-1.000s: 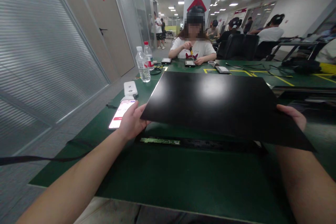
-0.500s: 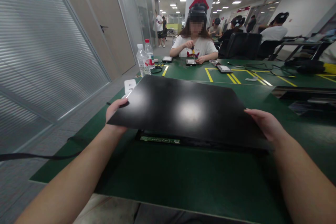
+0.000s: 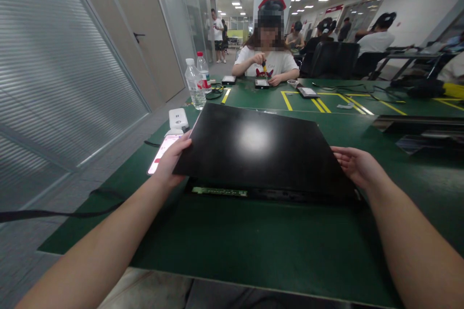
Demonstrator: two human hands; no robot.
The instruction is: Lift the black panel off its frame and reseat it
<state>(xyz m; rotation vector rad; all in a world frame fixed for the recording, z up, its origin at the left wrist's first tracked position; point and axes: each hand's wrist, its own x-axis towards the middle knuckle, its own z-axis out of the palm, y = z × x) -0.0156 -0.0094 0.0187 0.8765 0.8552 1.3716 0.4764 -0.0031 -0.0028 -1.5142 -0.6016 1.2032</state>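
A glossy black display panel (image 3: 250, 149) lies between my hands, slightly tilted, reflecting a bright round glare. My left hand (image 3: 172, 161) grips its left edge, thumb on top and the other fingers partly hidden beneath. At the right edge, my right hand (image 3: 357, 166) holds the panel with its fingertips. Under the panel's near side shows a dark frame with a narrow green circuit board (image 3: 219, 191); the panel covers the rest of it. Whether panel and frame touch I cannot tell. Beside my left hand lies a lit phone (image 3: 163, 153).
The green table (image 3: 232, 241) carries a white device (image 3: 178, 119) and two plastic bottles (image 3: 195, 87) at the far left. Dark flat panels (image 3: 427, 128) lie at the right. Across the table, a person (image 3: 267, 60) works with a screwdriver on a hard drive (image 3: 261, 83).
The panel appears lower and closer to the frame beneath. My left hand has moved right, uncovering the phone, and my right hand has shifted slightly left.
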